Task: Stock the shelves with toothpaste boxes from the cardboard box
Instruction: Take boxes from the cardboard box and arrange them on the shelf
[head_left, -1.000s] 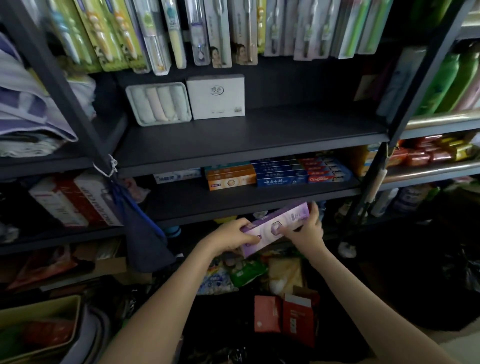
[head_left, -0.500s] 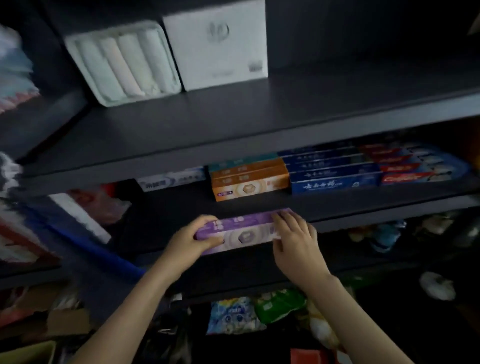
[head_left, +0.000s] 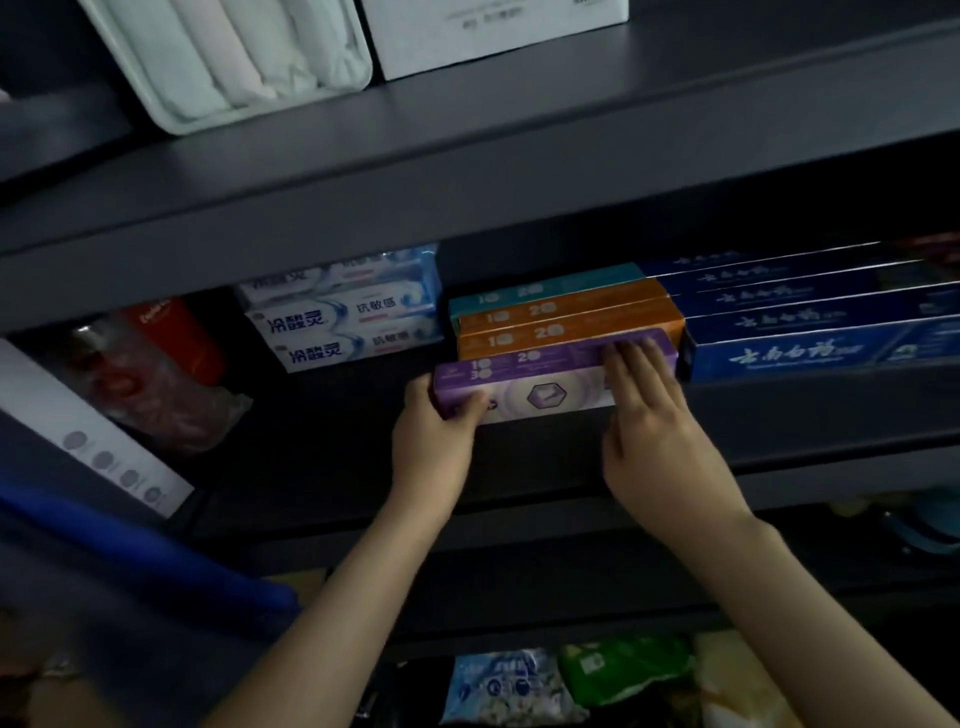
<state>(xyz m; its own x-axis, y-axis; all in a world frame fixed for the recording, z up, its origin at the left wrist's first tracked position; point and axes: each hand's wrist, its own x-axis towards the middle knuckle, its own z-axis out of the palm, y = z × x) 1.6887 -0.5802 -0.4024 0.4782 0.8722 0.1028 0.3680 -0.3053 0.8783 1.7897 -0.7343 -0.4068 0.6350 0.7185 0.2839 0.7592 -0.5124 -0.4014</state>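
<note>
A purple toothpaste box (head_left: 540, 382) lies lengthwise on the dark middle shelf (head_left: 337, 457), right in front of two orange boxes (head_left: 566, 325) and a teal box (head_left: 540, 288). My left hand (head_left: 434, 441) grips the purple box's left end, thumb on its front face. My right hand (head_left: 649, 415) rests on the box's right end with straight fingers laid over its top. The cardboard box is out of view.
Blue toothpaste boxes (head_left: 810, 332) fill the shelf to the right; white-and-blue ones (head_left: 343, 322) sit to the left, beside a red bagged item (head_left: 156, 374). The shelf above (head_left: 519, 156) holds a towel pack (head_left: 234, 57) and a white box (head_left: 493, 31). Snack bags (head_left: 571, 680) lie below.
Both hands have lifted the purple box from below the shelf edge up onto the middle shelf and pushed it back against the orange boxes. The camera has closed in on the shelf.
</note>
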